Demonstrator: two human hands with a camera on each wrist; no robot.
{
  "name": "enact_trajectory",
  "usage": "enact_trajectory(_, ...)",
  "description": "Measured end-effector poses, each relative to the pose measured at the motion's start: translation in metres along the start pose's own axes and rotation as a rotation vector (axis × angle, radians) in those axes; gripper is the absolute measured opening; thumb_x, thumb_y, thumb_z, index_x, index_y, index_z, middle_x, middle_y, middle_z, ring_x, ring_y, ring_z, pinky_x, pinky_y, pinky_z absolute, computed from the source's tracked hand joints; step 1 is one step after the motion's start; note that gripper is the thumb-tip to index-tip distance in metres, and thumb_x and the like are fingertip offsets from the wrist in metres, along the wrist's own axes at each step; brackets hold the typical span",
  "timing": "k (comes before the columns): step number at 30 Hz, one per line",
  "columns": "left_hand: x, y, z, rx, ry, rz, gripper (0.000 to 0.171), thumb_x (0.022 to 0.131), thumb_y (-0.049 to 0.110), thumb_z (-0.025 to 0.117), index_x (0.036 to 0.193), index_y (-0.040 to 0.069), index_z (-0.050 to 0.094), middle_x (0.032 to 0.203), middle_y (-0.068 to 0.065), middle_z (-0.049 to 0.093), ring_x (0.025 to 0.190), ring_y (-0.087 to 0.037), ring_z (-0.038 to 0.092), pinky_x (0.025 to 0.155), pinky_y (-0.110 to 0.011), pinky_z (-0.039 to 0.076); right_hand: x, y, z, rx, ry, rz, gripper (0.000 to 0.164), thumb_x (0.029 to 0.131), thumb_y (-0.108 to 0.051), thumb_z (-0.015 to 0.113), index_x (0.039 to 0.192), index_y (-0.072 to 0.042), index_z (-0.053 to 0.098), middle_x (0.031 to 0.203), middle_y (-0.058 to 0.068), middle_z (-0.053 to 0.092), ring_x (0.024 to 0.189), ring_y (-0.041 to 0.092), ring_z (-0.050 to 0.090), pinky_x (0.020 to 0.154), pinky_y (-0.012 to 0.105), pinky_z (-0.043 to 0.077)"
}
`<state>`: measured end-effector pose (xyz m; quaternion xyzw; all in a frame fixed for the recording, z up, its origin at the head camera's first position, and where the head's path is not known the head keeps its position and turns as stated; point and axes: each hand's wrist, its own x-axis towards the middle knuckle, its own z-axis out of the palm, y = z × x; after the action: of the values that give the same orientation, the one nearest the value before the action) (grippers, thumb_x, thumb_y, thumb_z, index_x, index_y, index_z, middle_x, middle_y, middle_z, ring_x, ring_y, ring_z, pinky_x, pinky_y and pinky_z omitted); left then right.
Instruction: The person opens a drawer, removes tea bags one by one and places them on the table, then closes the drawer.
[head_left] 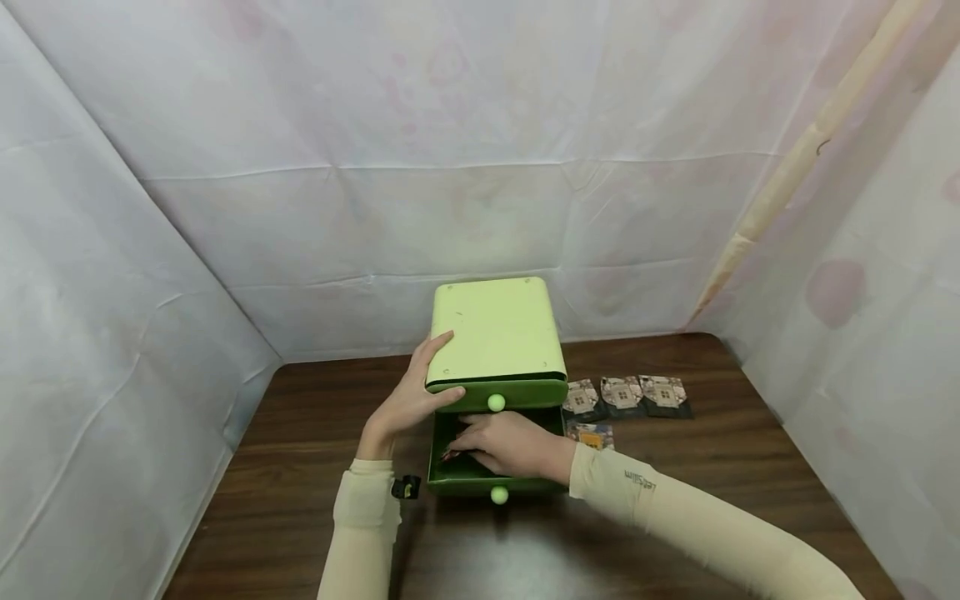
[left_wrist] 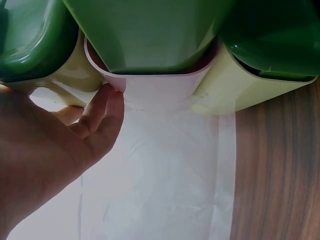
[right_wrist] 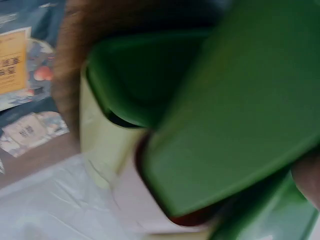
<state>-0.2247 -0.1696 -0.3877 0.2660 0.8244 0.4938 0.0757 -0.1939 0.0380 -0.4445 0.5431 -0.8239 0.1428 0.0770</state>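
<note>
A small drawer cabinet (head_left: 495, 325) with a yellow-green top and dark green drawers stands on the table. Its lower drawer (head_left: 498, 487) is pulled out; the upper drawer (head_left: 532, 393) sits nearly flush. My left hand (head_left: 408, 400) grips the cabinet's front left corner, forefinger on the top and thumb across the upper drawer's front. In the left wrist view its fingertips press a pink casing (left_wrist: 150, 95). My right hand (head_left: 510, 446) reaches down into the lower drawer. Something small, dark and reddish (head_left: 450, 455) shows at its fingertips; I cannot tell whether they pinch it.
Three printed packets (head_left: 622, 397) lie in a row right of the cabinet. Another packet with an orange label (head_left: 591, 437) lies in front of them, partly hidden by the right arm. Pale sheeting (head_left: 360, 233) walls in the wooden table (head_left: 315, 425) at back and sides.
</note>
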Motion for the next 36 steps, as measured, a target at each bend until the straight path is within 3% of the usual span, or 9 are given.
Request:
enact_trajectory(3,-0.001,0.000,0.000,0.000,-0.001,-0.002,0.082,0.092,0.022,0.068,0.157,0.019,0.018,0.159,-0.014,-0.007,0.145,-0.034,-0.004,0.104,-0.069,0.016,0.000,-0.006,-0.005,0.101,0.021,0.020,0.025,0.095,-0.011,0.064,0.119,-0.016,0.071,0.111,-0.010,0.069,0.103,0.001,0.061,0.084,0.018,0.048)
enact_trajectory(9,-0.001,-0.002,0.003,0.003,-0.006,-0.017,0.081,0.093,0.022,0.068,0.157,0.018,0.018,0.159,-0.014,-0.007,0.145,-0.034,-0.004,0.104,-0.069,0.016,-0.009,-0.016,-0.013,0.061,-0.001,0.039,0.025,0.095,-0.016,0.065,0.120,-0.018,0.071,0.108,-0.009,0.070,0.088,0.000,0.065,0.068,0.014,0.049)
enact_trajectory(15,0.007,-0.033,0.005,0.027,0.012,-0.016,0.083,0.092,0.027,0.069,0.156,0.031,0.016,0.160,-0.006,-0.008,0.146,-0.030,-0.006,0.104,-0.069,0.016,-0.020,-0.022,-0.027,0.001,0.036,0.041,0.026,0.095,-0.016,0.065,0.120,-0.019,0.070,0.107,-0.008,0.070,0.087,0.001,0.065,0.067,0.016,0.050)
enact_trajectory(20,0.010,-0.042,0.004,0.033,0.028,0.001,0.082,0.091,0.033,0.069,0.154,0.041,0.016,0.160,0.001,-0.005,0.146,-0.025,-0.006,0.105,-0.068,0.017,-0.034,-0.020,-0.034,0.006,0.124,0.047,0.025,0.093,-0.013,0.067,0.118,-0.017,0.070,0.104,-0.008,0.070,0.080,0.001,0.065,0.065,0.016,0.049)
enact_trajectory(27,0.009,-0.041,0.004,0.020,0.037,0.000,0.081,0.089,0.043,0.068,0.153,0.043,0.018,0.160,0.003,-0.003,0.146,-0.025,-0.003,0.105,-0.068,0.016,-0.052,-0.014,-0.033,0.042,0.192,0.084,0.025,0.094,-0.015,0.066,0.119,-0.013,0.069,0.107,-0.004,0.070,0.078,0.000,0.064,0.064,0.015,0.048)
enact_trajectory(30,0.009,-0.041,0.005,0.017,0.038,-0.005,0.081,0.090,0.044,0.068,0.153,0.044,0.018,0.160,0.004,-0.002,0.146,-0.024,-0.002,0.105,-0.068,0.016,-0.060,-0.013,-0.038,0.070,0.259,0.099,0.027,0.092,-0.012,0.068,0.119,-0.012,0.069,0.106,-0.003,0.071,0.075,-0.002,0.062,0.061,0.014,0.046)
enact_trajectory(36,0.009,-0.039,0.003,0.016,0.038,0.009,0.080,0.091,0.040,0.068,0.153,0.044,0.018,0.159,0.004,0.000,0.146,-0.022,-0.002,0.106,-0.067,0.016,-0.079,-0.011,-0.050,0.142,0.411,0.135,0.029,0.088,-0.007,0.071,0.117,-0.011,0.070,0.095,-0.003,0.071,0.055,-0.008,0.043,0.050,0.013,0.035)
